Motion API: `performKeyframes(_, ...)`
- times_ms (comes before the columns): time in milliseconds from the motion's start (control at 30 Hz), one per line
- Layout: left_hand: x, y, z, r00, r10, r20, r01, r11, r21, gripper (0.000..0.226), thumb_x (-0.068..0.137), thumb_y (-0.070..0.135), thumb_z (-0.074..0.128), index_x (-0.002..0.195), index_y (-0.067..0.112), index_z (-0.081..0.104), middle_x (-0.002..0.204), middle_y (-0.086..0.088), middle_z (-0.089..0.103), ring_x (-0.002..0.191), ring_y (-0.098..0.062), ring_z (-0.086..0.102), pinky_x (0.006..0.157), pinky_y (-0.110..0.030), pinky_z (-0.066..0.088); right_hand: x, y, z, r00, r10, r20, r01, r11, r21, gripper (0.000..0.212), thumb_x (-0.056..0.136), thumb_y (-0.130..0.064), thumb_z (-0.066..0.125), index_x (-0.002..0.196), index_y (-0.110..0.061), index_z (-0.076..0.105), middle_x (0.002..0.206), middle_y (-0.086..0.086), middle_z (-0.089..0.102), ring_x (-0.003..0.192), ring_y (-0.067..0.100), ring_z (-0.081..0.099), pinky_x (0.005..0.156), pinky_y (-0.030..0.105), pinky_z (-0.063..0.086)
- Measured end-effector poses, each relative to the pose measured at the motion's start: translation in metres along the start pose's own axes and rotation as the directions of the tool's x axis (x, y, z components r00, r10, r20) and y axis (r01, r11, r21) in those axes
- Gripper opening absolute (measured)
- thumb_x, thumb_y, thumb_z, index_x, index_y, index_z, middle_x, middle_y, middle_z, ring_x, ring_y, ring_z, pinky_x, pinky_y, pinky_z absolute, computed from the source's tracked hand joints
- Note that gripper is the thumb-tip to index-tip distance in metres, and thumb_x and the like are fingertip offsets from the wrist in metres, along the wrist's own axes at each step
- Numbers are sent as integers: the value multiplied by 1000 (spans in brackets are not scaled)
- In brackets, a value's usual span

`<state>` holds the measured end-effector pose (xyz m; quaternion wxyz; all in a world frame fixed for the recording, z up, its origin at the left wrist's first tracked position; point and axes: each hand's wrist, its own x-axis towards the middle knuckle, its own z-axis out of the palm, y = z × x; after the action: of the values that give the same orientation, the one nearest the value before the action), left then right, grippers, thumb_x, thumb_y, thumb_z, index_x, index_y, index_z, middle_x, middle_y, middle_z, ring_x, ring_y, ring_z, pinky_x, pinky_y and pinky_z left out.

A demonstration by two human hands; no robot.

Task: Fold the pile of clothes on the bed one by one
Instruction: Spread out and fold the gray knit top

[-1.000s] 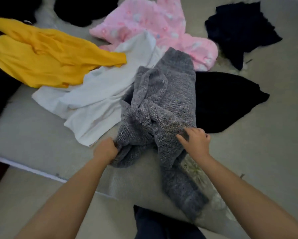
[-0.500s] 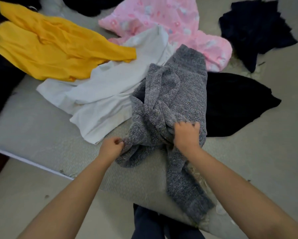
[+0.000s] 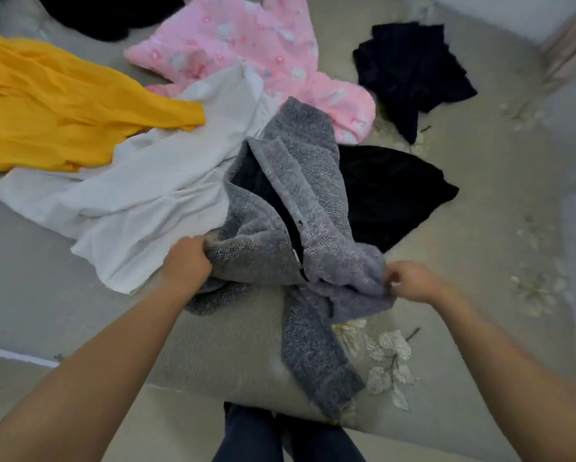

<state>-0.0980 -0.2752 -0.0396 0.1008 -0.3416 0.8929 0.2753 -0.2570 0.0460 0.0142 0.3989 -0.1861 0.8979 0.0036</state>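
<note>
Both hands grip the grey knit cardigan at the bed's near edge: left hand fisted on one side, right hand apparently pinching the other. Spreading step; next, lay it flat before folding

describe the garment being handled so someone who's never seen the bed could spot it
On the beige bed, look at the near edge, in front of the spread-out clothes. The grey sweater lies there bunched, gripped by the left hand and right hand, one sleeve hanging over the edge. It is the only grey knit, between a white top and a black garment.
</note>
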Motion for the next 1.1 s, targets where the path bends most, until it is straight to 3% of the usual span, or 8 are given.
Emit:
performKeyframes(67, -5, 5, 12, 992, -3, 124, -1, 999, 36, 25, 80, 0, 46, 102, 0, 58, 101, -24, 60, 94, -37, 55, 70, -35, 37, 7, -6, 30, 975, -11, 221, 51, 983, -176, 24, 81, -3, 51, 100, 0, 66, 108, 15, 65, 101, 27, 58, 84, 29, 43)
performKeyframes(100, -9, 6, 17, 985, -17, 174, 6, 998, 64, 22, 81, 3, 47, 99, -1, 57, 99, -24, 60, 93, -37, 55, 69, -35, 36, 10, -10, 41, 985, -17, 172, 39, 991, -128, 23, 82, -5, 51, 99, 0, 66, 107, 15, 65, 100, 28, 58, 82, 30, 43)
performKeyframes(267, -22, -2, 29, 955, -64, 290, 38, 995, 94, 17, 87, 13, 44, 72, 6, 46, 73, -12, 48, 76, -30, 50, 61, -31, 31, 35, -21, 59, 880, 137, -456, -6, 961, 278, 24, 88, -13, 55, 107, 0, 61, 104, 19, 63, 98, 34, 57, 78, 36, 44)
performKeyframes(400, -23, -5, 29, 961, -35, 276, 0, 992, 125, 23, 92, 13, 39, 76, 2, 51, 88, -24, 59, 74, -27, 47, 63, -31, 32, 61, -19, 54, 973, 147, -177, -124, 983, 135, 48, 89, -29, 52, 135, -19, 41, 133, 8, 50, 130, 29, 35, 105, 49, 26)
performKeyframes(500, -21, -2, 32, 953, -50, 299, -6, 983, 182, 19, 90, 12, 44, 83, 0, 56, 95, -25, 62, 84, -33, 56, 64, -31, 34, 69, -20, 55, 993, 116, -4, -115, 990, 86, 48, 89, -36, 51, 133, -20, 42, 131, 8, 51, 125, 29, 41, 107, 55, 17)
performKeyframes(767, -22, -1, 29, 978, -119, 173, 67, 958, 279, 11, 86, 6, 49, 84, 3, 59, 95, -22, 64, 91, -35, 59, 65, -32, 36, 68, -14, 75, 968, 95, -232, -53, 982, 181, 34, 95, -22, 39, 123, -9, 53, 124, 15, 56, 113, 31, 49, 93, 39, 41)
performKeyframes(933, -23, -1, 29, 989, -64, 134, 4, 914, 407, 11, 87, 9, 47, 86, 4, 57, 94, -16, 63, 89, -33, 58, 63, -34, 36, 78, -9, 77, 973, 181, -140, -163, 978, 131, 59, 91, -43, 45, 143, -23, 26, 147, 7, 32, 138, 27, 21, 109, 55, 13)
performKeyframes(1100, -27, -2, 33, 994, -4, 111, -50, 878, 475, 15, 88, 12, 46, 90, 4, 58, 94, -14, 61, 89, -31, 58, 66, -35, 40, 83, -11, 68, 979, 150, -137, -138, 986, 88, 42, 89, -44, 49, 124, -21, 52, 120, 7, 60, 118, 28, 47, 108, 51, 15)
